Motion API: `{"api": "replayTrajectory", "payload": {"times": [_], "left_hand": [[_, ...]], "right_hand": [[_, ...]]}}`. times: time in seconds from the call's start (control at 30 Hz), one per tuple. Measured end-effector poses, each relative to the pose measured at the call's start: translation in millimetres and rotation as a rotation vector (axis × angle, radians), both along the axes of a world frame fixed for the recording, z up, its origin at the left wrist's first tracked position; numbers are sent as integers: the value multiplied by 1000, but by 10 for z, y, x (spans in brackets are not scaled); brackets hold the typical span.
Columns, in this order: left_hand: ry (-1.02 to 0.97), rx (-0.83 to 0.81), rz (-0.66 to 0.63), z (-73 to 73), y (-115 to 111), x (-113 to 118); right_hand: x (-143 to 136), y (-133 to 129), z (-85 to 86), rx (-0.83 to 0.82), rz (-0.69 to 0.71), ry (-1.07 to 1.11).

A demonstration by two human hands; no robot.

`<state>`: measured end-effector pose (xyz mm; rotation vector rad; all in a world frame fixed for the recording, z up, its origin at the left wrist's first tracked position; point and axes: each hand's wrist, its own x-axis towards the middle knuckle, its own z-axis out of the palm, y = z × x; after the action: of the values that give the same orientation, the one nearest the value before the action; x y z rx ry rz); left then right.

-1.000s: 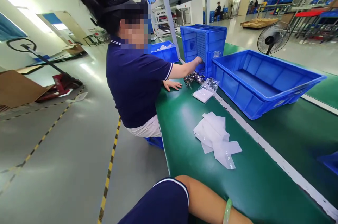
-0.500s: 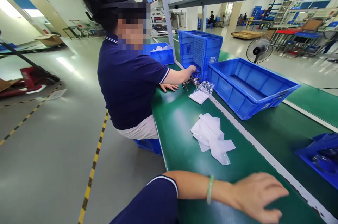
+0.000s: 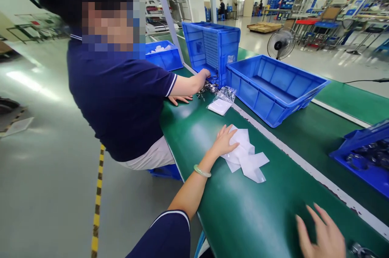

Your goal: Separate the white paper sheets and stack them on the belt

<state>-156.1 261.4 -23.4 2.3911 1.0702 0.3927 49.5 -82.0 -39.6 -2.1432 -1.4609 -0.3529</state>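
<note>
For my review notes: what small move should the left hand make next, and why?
Probably pinch the top one of the flat white bags and draw it off the pile. The left hand is already at the pile's near-left edge with its fingers spread, the bags overlap loosely, and the right hand looks empty.

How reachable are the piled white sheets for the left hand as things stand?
Likely yes: the left hand is at the left side of the white sheets, partly over them, and nothing else visibly blocks the way.
</note>
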Motion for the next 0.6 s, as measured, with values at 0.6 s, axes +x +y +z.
{"api": "replayTrajectory", "payload": {"times": [0.6], "left_hand": [[236, -206, -314, 170, -346, -18]], "right_hand": [[-182, 1410, -200, -124, -6, 101]]}}
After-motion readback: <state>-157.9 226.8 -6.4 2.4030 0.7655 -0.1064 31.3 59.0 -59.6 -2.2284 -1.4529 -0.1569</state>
